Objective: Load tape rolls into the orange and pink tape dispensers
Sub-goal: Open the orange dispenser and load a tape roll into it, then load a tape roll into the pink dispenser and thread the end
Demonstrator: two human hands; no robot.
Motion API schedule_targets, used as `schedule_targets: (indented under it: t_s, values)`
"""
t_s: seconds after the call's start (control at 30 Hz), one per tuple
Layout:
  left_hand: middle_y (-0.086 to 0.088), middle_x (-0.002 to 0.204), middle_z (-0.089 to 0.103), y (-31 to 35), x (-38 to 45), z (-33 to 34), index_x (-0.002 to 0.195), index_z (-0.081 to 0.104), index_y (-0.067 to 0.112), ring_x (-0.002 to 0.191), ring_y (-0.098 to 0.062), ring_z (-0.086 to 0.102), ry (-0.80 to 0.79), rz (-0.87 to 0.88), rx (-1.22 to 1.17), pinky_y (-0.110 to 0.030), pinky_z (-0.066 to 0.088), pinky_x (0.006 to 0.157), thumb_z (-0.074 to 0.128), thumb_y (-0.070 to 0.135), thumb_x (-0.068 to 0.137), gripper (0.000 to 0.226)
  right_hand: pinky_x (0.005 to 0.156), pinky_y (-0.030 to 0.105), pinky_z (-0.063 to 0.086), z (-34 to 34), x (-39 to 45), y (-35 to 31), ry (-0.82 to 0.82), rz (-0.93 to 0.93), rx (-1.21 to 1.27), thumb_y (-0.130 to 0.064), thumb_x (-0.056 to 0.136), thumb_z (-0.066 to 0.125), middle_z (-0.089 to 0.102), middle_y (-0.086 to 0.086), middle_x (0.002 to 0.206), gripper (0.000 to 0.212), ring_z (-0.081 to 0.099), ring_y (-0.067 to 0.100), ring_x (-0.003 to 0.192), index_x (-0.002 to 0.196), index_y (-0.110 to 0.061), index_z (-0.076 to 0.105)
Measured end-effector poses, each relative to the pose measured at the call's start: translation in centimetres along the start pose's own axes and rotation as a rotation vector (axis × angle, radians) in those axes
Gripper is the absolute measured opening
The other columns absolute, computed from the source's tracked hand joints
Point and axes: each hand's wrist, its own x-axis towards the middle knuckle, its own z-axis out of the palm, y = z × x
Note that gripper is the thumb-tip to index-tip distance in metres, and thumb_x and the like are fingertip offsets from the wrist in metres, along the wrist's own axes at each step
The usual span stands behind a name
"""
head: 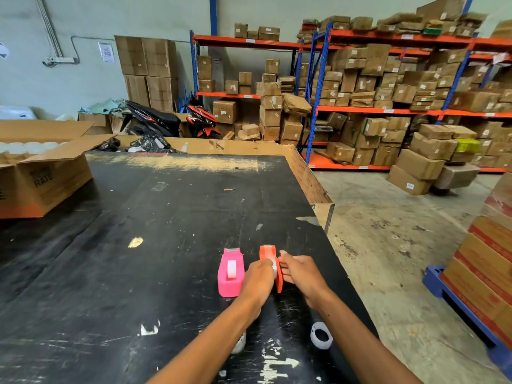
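Observation:
A pink tape dispenser (230,273) stands on the black table (138,273) with a clear tape roll (231,269) seated in it. Just to its right stands the orange tape dispenser (268,253). My left hand (258,281) and my right hand (300,273) close on it from both sides, fingers pinching a clear tape roll (274,266) at its middle. Another clear tape roll (321,335) lies loose on the table near my right forearm. A further roll (239,342) shows partly under my left forearm.
An open cardboard box (41,178) of white rolls sits at the table's left. The table's right edge (329,236) drops to concrete floor. Stacked boxes on a blue pallet (454,297) stand at right. Shelves of cartons and two motorbikes line the back.

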Motion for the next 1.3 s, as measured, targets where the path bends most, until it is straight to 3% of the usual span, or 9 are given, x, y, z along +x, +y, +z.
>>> schedule_targets:
  t_s: [0.13,0.3,0.37,0.47,0.57,0.7,0.9,1.2,1.3]
  values:
    - [-0.005,0.077,0.063,0.6,-0.6,-0.2,0.070,0.057,0.015,0.070,-0.015,0.050,0.001,0.027,0.040,-0.030,0.038,0.066,0.036,0.011,0.091,0.030,0.085,0.028,0.056,-0.5,-0.7,-0.8,0.007,-0.019,-0.013,-0.022,0.103,0.048,0.072,0.004,0.085,0.035,0.070,0.015,0.086,0.104,0.004,0.071]
    - [0.008,0.070,0.049,1.6,-1.3,-2.1,0.074,0.049,0.024,0.065,-0.004,0.045,0.009,0.137,0.090,-0.010,0.033,0.052,0.039,0.005,0.094,0.029,0.098,0.055,0.052,-1.2,-0.9,-1.6,0.108,-0.161,-0.171,-0.025,0.099,0.054,0.069,0.034,0.098,0.041,0.062,0.024,0.082,0.097,0.014,0.068]
    - [0.004,0.087,0.062,2.1,-1.5,-3.6,0.090,0.060,0.021,0.079,-0.005,0.057,0.040,0.174,0.136,-0.002,0.040,0.068,0.044,-0.002,0.091,0.028,0.094,0.054,0.054,-1.0,-0.7,-2.3,0.143,-0.236,-0.243,-0.023,0.096,0.058,0.068,0.018,0.077,0.035,0.056,0.014,0.078,0.094,0.010,0.071]
    - [-0.012,0.138,0.055,1.9,-1.2,-6.8,0.136,0.049,0.003,0.125,-0.022,0.054,0.125,0.211,0.257,-0.029,0.042,0.106,0.055,-0.004,0.084,0.052,0.075,0.032,0.058,0.7,-0.8,-3.8,0.094,-0.320,-0.283,-0.011,0.093,0.060,0.067,-0.005,0.072,0.019,0.061,0.010,0.074,0.086,-0.011,0.078]
    - [-0.005,0.131,0.057,1.0,-1.0,-9.6,0.143,0.038,0.005,0.121,-0.018,0.052,-0.002,0.162,0.479,-0.018,0.038,0.096,0.064,0.000,0.078,0.070,0.050,0.020,0.049,3.7,-1.2,-4.7,0.006,-0.291,-0.411,-0.010,0.091,0.062,0.062,0.004,0.063,0.025,0.052,0.012,0.054,0.068,-0.014,0.070]
    - [0.001,0.109,0.073,-1.6,-0.4,-11.2,0.125,0.061,0.022,0.098,-0.013,0.065,-0.142,0.191,0.642,-0.030,0.049,0.094,0.078,0.023,0.070,0.058,0.065,0.031,0.039,7.3,-0.9,-4.1,-0.014,-0.200,-0.792,-0.026,0.085,0.063,0.049,0.010,0.058,0.041,0.047,0.028,0.068,0.050,-0.015,0.043]
    - [0.006,0.092,0.073,-4.5,1.4,-11.6,0.118,0.052,0.040,0.088,-0.017,0.065,-0.075,0.355,0.751,-0.042,0.054,0.079,0.062,0.072,0.064,0.064,0.088,0.040,0.051,9.5,-1.6,-4.2,0.085,-0.231,-1.032,-0.034,0.091,0.063,0.065,0.016,0.127,0.039,0.059,0.037,0.119,0.117,-0.005,0.062]
    - [-0.001,0.113,0.066,-4.5,1.3,-12.3,0.136,0.043,0.038,0.113,-0.020,0.055,-0.029,0.373,0.871,-0.033,0.046,0.084,0.065,0.063,0.069,0.075,0.070,0.033,0.035,9.3,-4.0,-2.9,0.226,-0.404,-0.937,-0.034,0.093,0.054,0.072,0.011,0.100,0.027,0.062,0.032,0.102,0.090,-0.009,0.063]
    - [0.004,0.118,0.065,-4.3,0.8,-12.3,0.141,0.035,0.035,0.116,-0.019,0.054,-0.069,0.373,0.818,-0.036,0.048,0.088,0.070,0.055,0.069,0.083,0.069,0.034,0.048,8.5,-4.5,-3.3,0.246,-0.420,-0.682,-0.039,0.087,0.065,0.071,0.003,0.084,0.029,0.066,0.026,0.090,0.084,-0.010,0.067]
